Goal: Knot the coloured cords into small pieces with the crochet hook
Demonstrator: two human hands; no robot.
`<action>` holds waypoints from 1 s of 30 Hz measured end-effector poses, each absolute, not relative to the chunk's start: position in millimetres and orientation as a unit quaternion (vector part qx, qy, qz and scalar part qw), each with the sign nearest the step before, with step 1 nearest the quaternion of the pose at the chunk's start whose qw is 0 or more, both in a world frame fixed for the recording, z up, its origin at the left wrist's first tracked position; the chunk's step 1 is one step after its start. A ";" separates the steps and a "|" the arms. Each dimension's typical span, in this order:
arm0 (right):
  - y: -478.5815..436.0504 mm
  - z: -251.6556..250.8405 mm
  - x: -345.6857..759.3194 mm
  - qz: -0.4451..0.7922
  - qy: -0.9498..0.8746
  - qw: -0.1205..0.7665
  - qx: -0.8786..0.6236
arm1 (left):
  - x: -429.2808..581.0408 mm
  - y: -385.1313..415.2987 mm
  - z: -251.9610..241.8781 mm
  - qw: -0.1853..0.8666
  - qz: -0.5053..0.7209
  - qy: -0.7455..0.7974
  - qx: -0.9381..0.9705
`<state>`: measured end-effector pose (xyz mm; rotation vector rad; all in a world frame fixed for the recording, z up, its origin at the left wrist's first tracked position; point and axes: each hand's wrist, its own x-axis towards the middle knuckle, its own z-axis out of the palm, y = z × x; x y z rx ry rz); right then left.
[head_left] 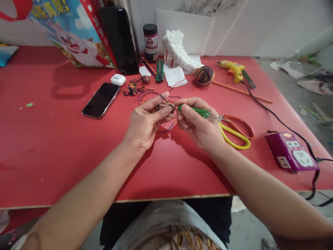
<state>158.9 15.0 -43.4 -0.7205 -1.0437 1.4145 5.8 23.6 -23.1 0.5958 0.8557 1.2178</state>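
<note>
My left hand (147, 119) pinches a small dark piece of multicoloured yarn work (166, 105) above the red table (65, 149). My right hand (199, 121) is closed round a green-handled crochet hook (199, 111), its tip at the yarn piece. Thin coloured strands (148, 95) trail from my hands across the table. A ball of multicoloured yarn (204, 75) lies further back.
Orange and yellow scissors (235, 130) lie right of my right hand. A phone (101, 100) and white earbud case (118, 79) sit left. A yellow glue gun (233, 69), purple power strip (292, 154), dark jar (150, 41), white foam piece (178, 50) and printed bag (70, 29) stand around.
</note>
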 end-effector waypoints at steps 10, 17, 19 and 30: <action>9.5 -52.8 157.4 0.458 -0.562 0.593 -0.350 | 14.3 17.5 -25.3 0.674 0.584 0.383 0.240; 2.9 -59.5 147.5 0.261 -0.659 0.566 -0.422 | 16.8 18.1 -28.0 0.685 0.581 0.401 0.183; 1.6 -60.7 145.9 0.244 -0.667 0.563 -0.423 | 17.5 18.0 -26.5 0.691 0.578 0.401 0.166; 4.6 -55.2 159.1 0.275 -0.682 0.567 -0.371 | 0.2 26.5 -21.0 0.699 0.548 0.373 0.268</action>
